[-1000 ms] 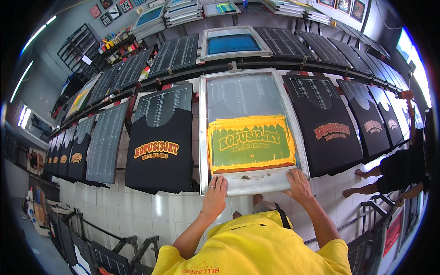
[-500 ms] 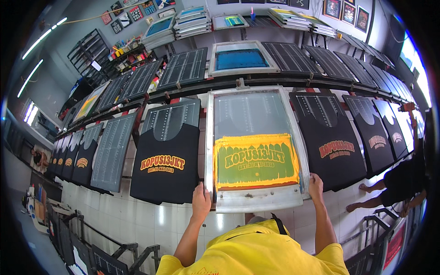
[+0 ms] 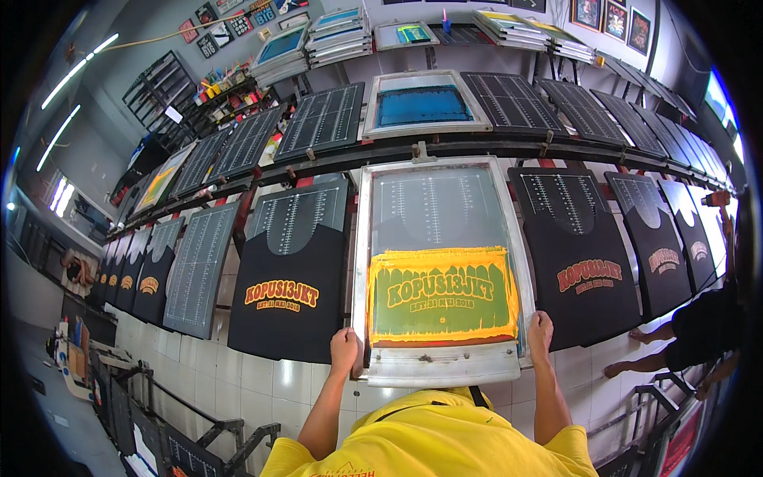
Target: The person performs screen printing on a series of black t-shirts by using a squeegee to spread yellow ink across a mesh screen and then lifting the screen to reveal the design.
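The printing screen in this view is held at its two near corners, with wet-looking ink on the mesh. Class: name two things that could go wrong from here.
1. The screen frame is gripped only at its near corners by the left hand and right hand; an uneven pull might skew it.
2. The printed black shirt and another shirt lie close on both sides; the yellow ink could smear onto them if the frame swings.

1. The rectangular metal-framed printing screen [image 3: 442, 270] is showing a dull grey frame and fine, ink-coated mesh.
2. The black matt cloth shirt [image 3: 288, 278] is lying smooth.
3. The white tiled floor [image 3: 238, 381] is gleaming glossy.
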`<action>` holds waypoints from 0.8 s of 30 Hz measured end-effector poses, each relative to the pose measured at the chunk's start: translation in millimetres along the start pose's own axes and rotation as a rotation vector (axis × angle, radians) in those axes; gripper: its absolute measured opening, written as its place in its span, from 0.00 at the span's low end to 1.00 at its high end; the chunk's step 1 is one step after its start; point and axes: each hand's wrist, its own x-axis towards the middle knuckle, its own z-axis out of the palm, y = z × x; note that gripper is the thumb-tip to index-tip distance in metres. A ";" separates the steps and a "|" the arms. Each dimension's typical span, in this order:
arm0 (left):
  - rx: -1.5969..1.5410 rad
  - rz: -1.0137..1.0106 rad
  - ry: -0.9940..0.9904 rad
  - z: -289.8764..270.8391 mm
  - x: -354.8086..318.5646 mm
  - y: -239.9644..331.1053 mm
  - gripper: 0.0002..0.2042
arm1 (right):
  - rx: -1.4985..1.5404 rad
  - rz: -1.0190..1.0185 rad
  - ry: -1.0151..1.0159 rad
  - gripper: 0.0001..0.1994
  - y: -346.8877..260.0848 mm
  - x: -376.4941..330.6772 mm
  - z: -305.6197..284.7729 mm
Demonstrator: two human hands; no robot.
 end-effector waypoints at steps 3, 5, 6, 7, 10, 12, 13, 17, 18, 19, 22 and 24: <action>-0.013 -0.095 -0.012 -1.9 0.3 9.7 0.14 | -0.019 0.057 -0.046 0.17 -12.7 0.8 -4.3; -0.090 -0.123 0.040 -1.9 -4.4 22.2 0.15 | -0.049 0.117 -0.082 0.18 -13.3 1.3 -4.2; -0.133 -0.136 0.071 -2.7 -6.5 26.5 0.15 | -0.070 0.143 -0.093 0.19 -11.9 3.9 -3.0; -0.165 -0.140 0.089 -1.6 -6.9 23.4 0.15 | -0.092 0.169 -0.104 0.19 -11.0 5.3 -2.3; -0.256 -0.153 0.123 -2.8 -9.6 20.4 0.15 | 0.037 0.210 -0.172 0.20 -18.9 5.4 -10.7; -0.252 -0.132 0.077 -4.9 -12.5 16.7 0.15 | 0.063 0.223 -0.145 0.20 4.6 11.2 -17.1; -0.254 -0.098 0.070 -7.9 -14.4 22.9 0.15 | 0.077 0.233 -0.136 0.20 8.2 7.2 -15.8; -0.332 -0.096 0.031 -24.7 -16.6 37.3 0.15 | 0.046 0.266 0.052 0.22 -12.9 -17.2 -23.0; -0.358 -0.076 0.038 -27.7 -12.8 36.0 0.15 | 0.071 0.283 0.020 0.23 -15.6 -17.3 -29.1; -0.380 -0.057 0.042 -31.8 -7.9 35.2 0.15 | 0.094 0.305 -0.011 0.23 -16.4 -17.9 -31.8; -0.410 -0.007 0.042 -53.6 12.3 26.9 0.15 | 0.106 0.292 0.027 0.22 -42.1 -30.9 -25.0; -0.434 0.004 0.018 -73.2 30.7 17.0 0.15 | 0.102 0.252 0.181 0.21 -67.0 -45.6 -5.8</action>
